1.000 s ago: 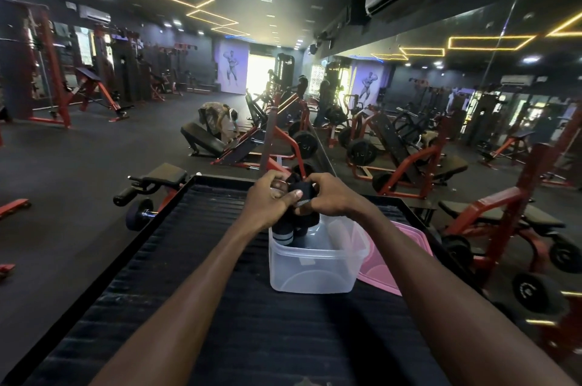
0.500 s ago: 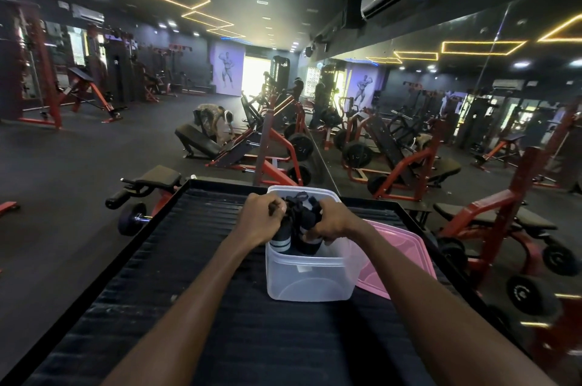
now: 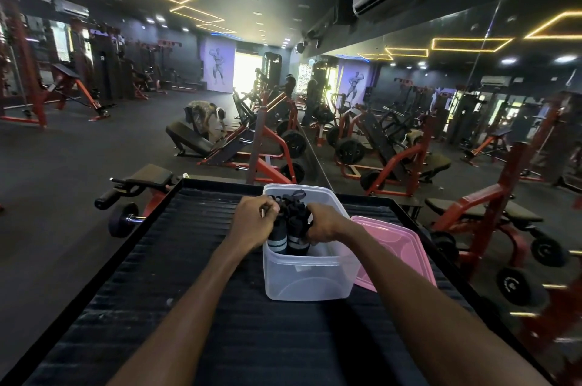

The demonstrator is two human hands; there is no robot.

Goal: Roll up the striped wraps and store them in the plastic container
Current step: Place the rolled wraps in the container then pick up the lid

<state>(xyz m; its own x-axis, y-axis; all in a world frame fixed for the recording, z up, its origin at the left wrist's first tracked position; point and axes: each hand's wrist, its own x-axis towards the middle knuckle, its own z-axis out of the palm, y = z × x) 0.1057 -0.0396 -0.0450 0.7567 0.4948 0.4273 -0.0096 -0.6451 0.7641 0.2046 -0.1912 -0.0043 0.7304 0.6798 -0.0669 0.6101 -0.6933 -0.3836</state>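
Two rolled black wraps with pale stripes (image 3: 288, 236) stand upright inside the clear plastic container (image 3: 308, 278) on the black ribbed platform (image 3: 195, 259). My left hand (image 3: 253, 223) grips the left roll from the container's left side. My right hand (image 3: 326, 226) grips the right roll, fingers curled over its top. Loose black strap ends (image 3: 293, 199) poke up between my hands. The lower ends of the rolls are inside the container, below its rim.
A pink lid (image 3: 396, 247) lies tilted against the container's right side. The platform has a raised black rim (image 3: 220, 185). Red weight machines and plates crowd the right and far side; a mirror wall (image 3: 472, 86) runs along the right. A person bends over far ahead.
Both hands have lowered the rolled wraps from above the container down into it. The view has tilted slightly downward.
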